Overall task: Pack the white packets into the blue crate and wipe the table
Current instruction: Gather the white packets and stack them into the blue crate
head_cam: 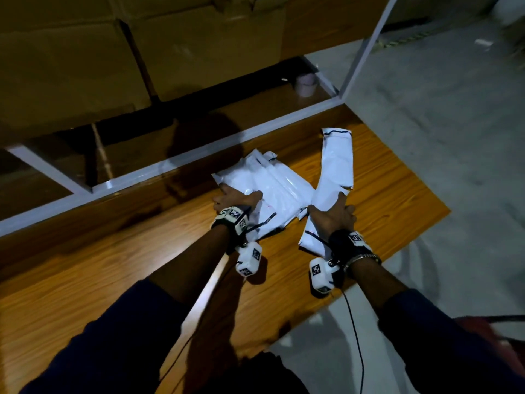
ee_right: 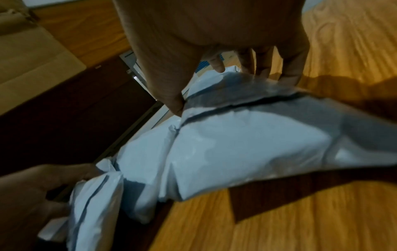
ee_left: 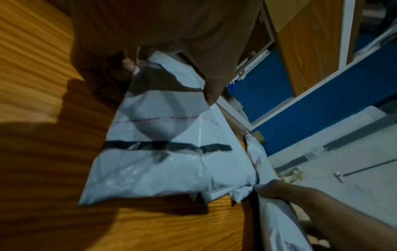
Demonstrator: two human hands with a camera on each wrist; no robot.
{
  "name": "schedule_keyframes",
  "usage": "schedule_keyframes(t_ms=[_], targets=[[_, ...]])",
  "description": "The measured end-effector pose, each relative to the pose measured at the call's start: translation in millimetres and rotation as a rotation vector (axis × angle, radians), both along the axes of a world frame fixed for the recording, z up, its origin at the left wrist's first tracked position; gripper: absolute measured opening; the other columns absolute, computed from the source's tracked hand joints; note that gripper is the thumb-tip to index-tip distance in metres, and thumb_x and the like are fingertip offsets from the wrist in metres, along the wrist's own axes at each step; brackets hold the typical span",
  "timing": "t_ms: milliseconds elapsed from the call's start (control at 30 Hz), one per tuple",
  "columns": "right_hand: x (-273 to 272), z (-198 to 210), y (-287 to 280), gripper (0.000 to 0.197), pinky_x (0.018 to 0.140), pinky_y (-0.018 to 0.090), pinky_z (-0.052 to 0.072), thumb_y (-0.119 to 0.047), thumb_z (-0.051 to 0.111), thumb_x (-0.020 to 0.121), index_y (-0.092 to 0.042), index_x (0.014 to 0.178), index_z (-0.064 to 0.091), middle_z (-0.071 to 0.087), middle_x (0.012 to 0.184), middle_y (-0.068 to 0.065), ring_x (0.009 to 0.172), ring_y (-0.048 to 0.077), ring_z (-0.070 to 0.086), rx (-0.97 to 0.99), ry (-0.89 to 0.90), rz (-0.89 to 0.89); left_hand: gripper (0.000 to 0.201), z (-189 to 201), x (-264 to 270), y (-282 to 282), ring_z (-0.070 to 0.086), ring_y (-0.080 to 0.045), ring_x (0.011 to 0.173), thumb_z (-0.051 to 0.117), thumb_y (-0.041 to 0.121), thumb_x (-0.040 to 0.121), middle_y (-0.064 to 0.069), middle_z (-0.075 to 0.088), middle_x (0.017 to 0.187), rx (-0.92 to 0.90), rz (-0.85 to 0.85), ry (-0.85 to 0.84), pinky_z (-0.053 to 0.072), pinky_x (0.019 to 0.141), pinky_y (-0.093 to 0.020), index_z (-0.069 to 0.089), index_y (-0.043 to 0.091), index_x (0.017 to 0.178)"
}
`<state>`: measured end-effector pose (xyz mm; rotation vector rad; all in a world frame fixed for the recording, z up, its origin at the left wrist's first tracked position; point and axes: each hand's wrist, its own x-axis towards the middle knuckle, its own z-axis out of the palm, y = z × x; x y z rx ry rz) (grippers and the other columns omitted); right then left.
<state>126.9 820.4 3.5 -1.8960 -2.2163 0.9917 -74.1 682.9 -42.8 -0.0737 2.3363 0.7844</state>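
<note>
A pile of white packets (head_cam: 272,186) lies on the wooden table (head_cam: 113,265) near its far right corner. My left hand (head_cam: 238,196) grips the pile's near left edge. In the left wrist view the left hand (ee_left: 169,81) has its thumb on top of a packet (ee_left: 167,161) that has a black strip, and its fingers curl at the far edge. A long white packet (head_cam: 336,163) lies beside the pile. My right hand (head_cam: 333,213) holds it near the lower end. In the right wrist view the right hand (ee_right: 219,88) grips that packet (ee_right: 247,144) between thumb and curled fingers.
Cardboard boxes (head_cam: 136,58) fill the shelf behind a white frame rail (head_cam: 170,163). A roll of tape (head_cam: 305,85) stands at the shelf's right end. Grey floor (head_cam: 454,152) lies past the table's right edge. Blue ribbed panels (ee_left: 268,95) show beyond the table.
</note>
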Motion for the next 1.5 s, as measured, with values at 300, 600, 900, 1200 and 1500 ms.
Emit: schedule_keyframes(t_ms=[300, 600, 900, 1200, 1500], targets=[[-19, 50, -31, 0.088, 0.104, 0.048, 0.049, -0.057, 0.078, 0.073, -0.032, 0.148, 0.038, 0.042, 0.15, 0.002, 0.131, 0.03, 0.049, -0.149, 0.427, 0.088, 0.012, 100, 33, -71, 0.059, -0.024, 0.094, 0.07, 0.02, 0.089, -0.01, 0.068, 0.104, 0.53, 0.028, -0.367, 0.044, 0.084, -0.034, 0.062, 0.018, 0.081], [-83, 125, -162, 0.047, 0.084, 0.052, 0.06, -0.037, 0.074, 0.086, -0.036, 0.129, 0.054, 0.07, 0.119, 0.008, 0.102, 0.033, 0.071, -0.653, 0.731, 0.391, 0.085, 177, 47, -206, 0.065, -0.015, 0.109, 0.081, 0.026, 0.08, 0.012, 0.065, 0.124, 0.826, 0.065, -0.162, 0.056, 0.081, -0.041, 0.034, 0.054, 0.145], [-131, 148, -349, 0.057, 0.09, 0.063, 0.056, -0.048, 0.071, 0.09, -0.018, 0.137, 0.058, 0.066, 0.126, 0.026, 0.108, 0.044, 0.068, -1.079, 0.783, 0.646, 0.073, 205, 50, -365, 0.069, -0.019, 0.111, 0.085, 0.036, 0.078, 0.007, 0.067, 0.128, 0.839, 0.108, 0.034, 0.06, 0.086, -0.049, 0.047, 0.056, 0.137], [-151, 162, -535, 0.044, 0.093, 0.062, 0.055, -0.023, 0.071, 0.089, -0.018, 0.131, 0.06, 0.071, 0.121, 0.02, 0.104, 0.04, 0.072, -1.186, 0.582, 0.819, 0.096, 225, 64, -554, 0.068, -0.01, 0.102, 0.088, 0.058, 0.062, 0.014, 0.06, 0.126, 0.56, 0.25, 0.215, 0.063, 0.069, -0.036, 0.04, 0.05, 0.145], [-168, 212, -766, 0.068, 0.094, 0.06, 0.052, -0.034, 0.064, 0.075, -0.002, 0.133, 0.059, 0.061, 0.127, 0.034, 0.099, 0.041, 0.066, -1.243, 0.456, 1.062, 0.07, 268, 111, -784, 0.071, -0.009, 0.102, 0.077, 0.041, 0.083, 0.003, 0.067, 0.121, 0.7, 0.601, 0.327, 0.062, 0.072, -0.038, 0.044, 0.05, 0.144]])
